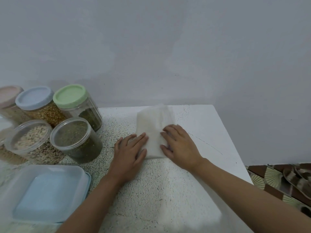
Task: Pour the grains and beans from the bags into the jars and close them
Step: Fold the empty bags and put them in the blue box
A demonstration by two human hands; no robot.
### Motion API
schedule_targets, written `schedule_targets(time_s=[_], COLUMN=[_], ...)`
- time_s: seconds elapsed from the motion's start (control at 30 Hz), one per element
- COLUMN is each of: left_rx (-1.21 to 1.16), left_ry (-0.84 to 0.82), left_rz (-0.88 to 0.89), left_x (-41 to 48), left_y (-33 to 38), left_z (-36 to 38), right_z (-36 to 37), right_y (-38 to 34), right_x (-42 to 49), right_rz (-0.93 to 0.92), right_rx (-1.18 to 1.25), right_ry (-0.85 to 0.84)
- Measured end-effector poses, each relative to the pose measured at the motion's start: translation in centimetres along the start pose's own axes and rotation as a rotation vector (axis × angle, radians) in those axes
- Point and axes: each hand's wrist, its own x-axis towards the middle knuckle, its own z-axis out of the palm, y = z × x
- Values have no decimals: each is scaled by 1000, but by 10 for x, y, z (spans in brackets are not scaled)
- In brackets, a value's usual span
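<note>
Centrally, close to the far edge of the table (pixel 168 182), a clear bag of white grain (pixel 154 121) lies flat. Both hands rest on its near end, apart from each other. The left hand (pixel 130 148) lies with straight fingers over the bag's near left corner. The right hand (pixel 180 145) presses the near right side, fingers slightly bent and thumb spread; neither hand closes around the bag.

Along the table's left edge stand five jars. At the back, lidded: a pink-lidded jar (pixel 9 96), a blue-lidded jar (pixel 35 100) of yellow-brown grains, and a green-lidded jar (pixel 71 96) part filled with green beans. In front, without lids: a jar of pale grains (pixel 28 140) and a jar of dark green beans (pixel 74 138), touching each other. At the near left corner lies a blue-lidded box (pixel 43 190).
</note>
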Motion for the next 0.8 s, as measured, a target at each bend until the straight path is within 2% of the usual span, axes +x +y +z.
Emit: schedule_targets(time_s=[0.13,0.3,0.4,0.47,0.53,0.63,0.73,0.8], left_rx=[-20,122,179,212,220,226,249,204], left_ry=[42,94,-32,-144,-190,-205,-165,-117], left_rz=[-7,90,55,12,7,24,41,4], left_x=[3,23,44,46,45,49,67,82], left_y=[6,29,28,24,20,18,20,22], left_z=[0,-17,-15,-3,5,-1,-12,-17], right_z=[0,-13,-21,-24,-25,-16,-2,4], right_y=[-5,-3,-6,-10,-13,-16,-19,-19], right_x=[-2,6,17,28,43,58,62,62], right_rz=[54,175,280,417,484,325,189,220], right_rx=[-33,49,147,185,112,-100,-90,-52], right_ry=[13,-129,-116,-103,-139,-118,-133,-259])
